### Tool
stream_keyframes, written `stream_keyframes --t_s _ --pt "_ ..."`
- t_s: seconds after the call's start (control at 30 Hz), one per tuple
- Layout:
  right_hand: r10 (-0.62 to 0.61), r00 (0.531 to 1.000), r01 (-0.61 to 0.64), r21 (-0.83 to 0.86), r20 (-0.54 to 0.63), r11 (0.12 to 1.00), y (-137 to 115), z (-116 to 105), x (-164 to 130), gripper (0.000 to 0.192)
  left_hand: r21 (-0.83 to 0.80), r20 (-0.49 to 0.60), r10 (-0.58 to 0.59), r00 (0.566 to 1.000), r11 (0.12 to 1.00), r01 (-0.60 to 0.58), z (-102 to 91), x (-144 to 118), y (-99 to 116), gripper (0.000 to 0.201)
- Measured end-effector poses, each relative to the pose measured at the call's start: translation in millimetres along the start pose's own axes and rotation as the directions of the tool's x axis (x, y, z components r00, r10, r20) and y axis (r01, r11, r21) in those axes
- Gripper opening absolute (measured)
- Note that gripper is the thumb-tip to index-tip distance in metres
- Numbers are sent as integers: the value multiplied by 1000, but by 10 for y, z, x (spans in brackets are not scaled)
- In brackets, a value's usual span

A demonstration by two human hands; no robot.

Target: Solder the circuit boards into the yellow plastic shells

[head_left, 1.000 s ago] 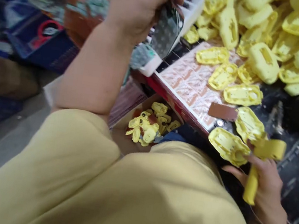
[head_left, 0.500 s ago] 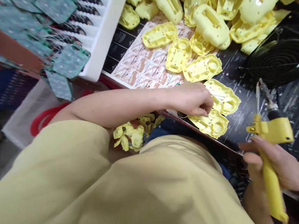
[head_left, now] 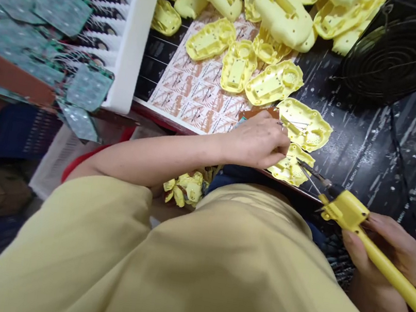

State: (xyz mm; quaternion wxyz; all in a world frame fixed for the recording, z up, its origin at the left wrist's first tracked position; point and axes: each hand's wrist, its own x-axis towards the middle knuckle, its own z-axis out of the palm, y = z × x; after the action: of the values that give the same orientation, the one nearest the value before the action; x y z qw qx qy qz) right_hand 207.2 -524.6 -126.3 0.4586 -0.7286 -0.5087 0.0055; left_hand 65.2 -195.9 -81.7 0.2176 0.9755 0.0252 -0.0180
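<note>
Two hands are engaged at the near edge of the bench [head_left: 366, 143]. The left hand [head_left: 259, 142] is clenched down over a yellow plastic housing shell [head_left: 291, 169], fingertips pinching at its upper edge. The right hand [head_left: 392, 254] is wrapped around the yellow handle of a soldering iron [head_left: 355, 217], whose dark metal tip points toward the shell and ends just beside the left fingertips.

Risks, as judged from this arrangement:
- Tip proximity to the left fingers: a small slip of either hand could bring the tip against skin.
- The shell overhangs the bench edge next to the torso; downward pressure could tip it off into the lap.
- Tip contact with the plastic wall instead of the intended joint could mark or melt the shell.

The held shell is a pale yellow moulded half-casing, open side up, with ribs and round bosses visible; what lies under the left hand cannot be made out. A second open shell [head_left: 306, 126] touches the far side of the left hand. Beyond it lie further loose shells [head_left: 273, 82] and a deeper heap [head_left: 284, 11]. A black wire-grille fan [head_left: 395, 53] stands beyond the right hand. Well to the left of the left hand, green circuit boards [head_left: 62, 6] stand in a white slotted rack [head_left: 132, 35].
</note>
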Motion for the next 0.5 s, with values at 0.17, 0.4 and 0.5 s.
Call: stream_keyframes --t_s 0.17,0.4,0.5 --pt "-70 998 69 69 5 995 15 62 142 18 -25 39 -10 999 1000 11 -27 26 10 22" --pt "-224 973 221 59 51 973 37 14 417 17 -85 20 -39 999 996 40 -4 27 -11 20" --pt "-320 945 313 86 68 946 91 22 486 17 -86 19 -40 999 995 41 -3 31 -2 21"
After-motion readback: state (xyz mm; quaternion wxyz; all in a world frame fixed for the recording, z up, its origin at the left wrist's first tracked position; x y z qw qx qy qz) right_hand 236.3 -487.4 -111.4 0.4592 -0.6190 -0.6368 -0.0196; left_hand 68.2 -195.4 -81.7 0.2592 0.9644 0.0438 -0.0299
